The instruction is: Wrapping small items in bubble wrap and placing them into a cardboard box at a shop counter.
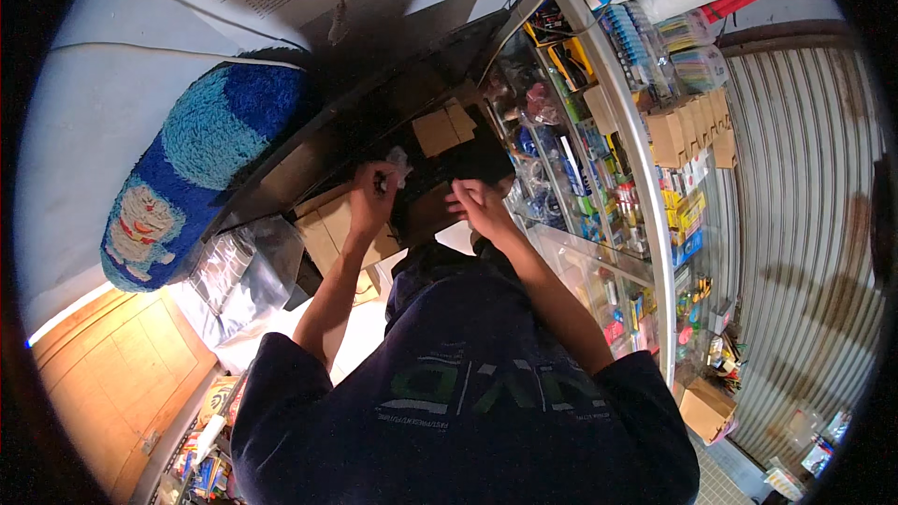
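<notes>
My left hand is raised over a dark recess in front of me, its fingers curled around a crumpled piece of clear plastic. To its right, my right hand hovers with bent, slightly blurred fingers, and nothing is seen in it. Beyond both hands lies a small flat cardboard box on a dark surface. Under my left wrist sits a larger cardboard box, partly covered by the forearm.
A glass display case with a metal frame full of packaged goods stands close on the right. At the left are a blue shaggy rug, clear plastic sheeting and a wooden door. Cables hang along the wall.
</notes>
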{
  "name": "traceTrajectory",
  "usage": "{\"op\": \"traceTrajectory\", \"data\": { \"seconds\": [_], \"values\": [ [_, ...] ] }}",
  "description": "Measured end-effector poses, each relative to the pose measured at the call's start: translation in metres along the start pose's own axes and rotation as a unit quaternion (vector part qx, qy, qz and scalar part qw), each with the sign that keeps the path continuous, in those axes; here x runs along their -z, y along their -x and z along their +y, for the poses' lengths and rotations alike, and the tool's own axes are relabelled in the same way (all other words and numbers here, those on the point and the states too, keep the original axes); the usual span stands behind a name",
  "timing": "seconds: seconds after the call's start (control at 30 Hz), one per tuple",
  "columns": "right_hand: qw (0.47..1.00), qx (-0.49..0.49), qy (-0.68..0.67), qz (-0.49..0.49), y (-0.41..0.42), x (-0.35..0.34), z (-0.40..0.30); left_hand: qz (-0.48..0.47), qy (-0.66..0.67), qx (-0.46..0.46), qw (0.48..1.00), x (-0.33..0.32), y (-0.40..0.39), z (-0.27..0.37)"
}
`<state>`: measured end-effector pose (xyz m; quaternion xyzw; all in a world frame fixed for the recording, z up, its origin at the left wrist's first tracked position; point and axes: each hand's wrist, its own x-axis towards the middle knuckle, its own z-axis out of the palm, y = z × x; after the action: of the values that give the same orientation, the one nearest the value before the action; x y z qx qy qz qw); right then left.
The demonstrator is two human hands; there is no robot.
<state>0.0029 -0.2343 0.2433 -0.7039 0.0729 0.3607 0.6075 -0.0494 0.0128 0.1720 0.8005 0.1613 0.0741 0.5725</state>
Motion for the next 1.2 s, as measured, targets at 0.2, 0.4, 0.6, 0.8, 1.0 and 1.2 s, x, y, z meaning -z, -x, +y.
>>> {"op": "traceTrajectory", "data": {
  "seconds": [0.2, 0.4, 0.6, 0.8, 1.0, 1.2],
  "values": [
    [0.906, -0.186, -0.333, -0.183, -0.044, -0.046, 0.043, -0.129, -0.115, -0.186, 0.967, -0.004, 0.042, 0.048],
    [0.947, -0.118, -0.29, -0.063, -0.028, -0.021, 0.042, -0.21, -0.09, -0.254, 0.94, -0.007, 0.079, 0.052],
    [0.941, -0.068, -0.33, 0.02, -0.024, 0.003, 0.066, -0.244, 0.002, -0.188, 0.952, -0.004, 0.081, 0.049],
    [0.931, -0.079, -0.351, 0.057, -0.015, 0.008, 0.083, -0.192, -0.051, -0.161, 0.967, -0.01, 0.059, 0.033],
    [0.961, -0.08, -0.26, 0.047, -0.005, 0.003, 0.077, -0.29, 0.031, -0.016, 0.957, -0.02, 0.034, 0.05],
    [0.978, 0.006, -0.207, 0.025, 0.013, 0.006, 0.055, -0.254, 0.008, -0.002, 0.967, -0.047, 0.03, 0.064]
  ]
}}
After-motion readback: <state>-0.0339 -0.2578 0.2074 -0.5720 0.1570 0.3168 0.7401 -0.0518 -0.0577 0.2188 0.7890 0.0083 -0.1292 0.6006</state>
